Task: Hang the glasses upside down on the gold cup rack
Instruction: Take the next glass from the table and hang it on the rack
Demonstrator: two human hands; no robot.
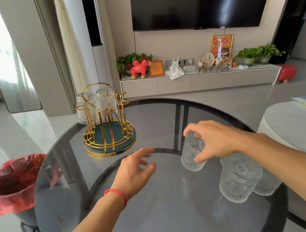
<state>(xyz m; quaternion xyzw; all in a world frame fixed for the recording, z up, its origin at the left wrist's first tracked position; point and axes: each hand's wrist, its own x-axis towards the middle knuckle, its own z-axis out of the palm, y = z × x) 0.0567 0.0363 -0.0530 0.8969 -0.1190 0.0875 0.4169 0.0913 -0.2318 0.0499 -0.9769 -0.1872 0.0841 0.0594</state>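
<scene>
The gold cup rack (108, 135) with a green tray base stands at the far left of the round dark glass table (164, 215). Two ribbed clear glasses (95, 103) hang upside down on its far pegs. My right hand (215, 140) grips a clear embossed glass (192, 156) from above, fingers around its upper part. Two more clear glasses (239, 178) stand on the table near its right edge, partly under my right forearm. My left hand (137, 171) hovers open above the table centre, holding nothing.
A bin with a red liner (12, 186) stands on the floor left of the table. A white round table (299, 123) with a packet sits at the right. A TV cabinet with plants and ornaments (192, 77) lines the far wall.
</scene>
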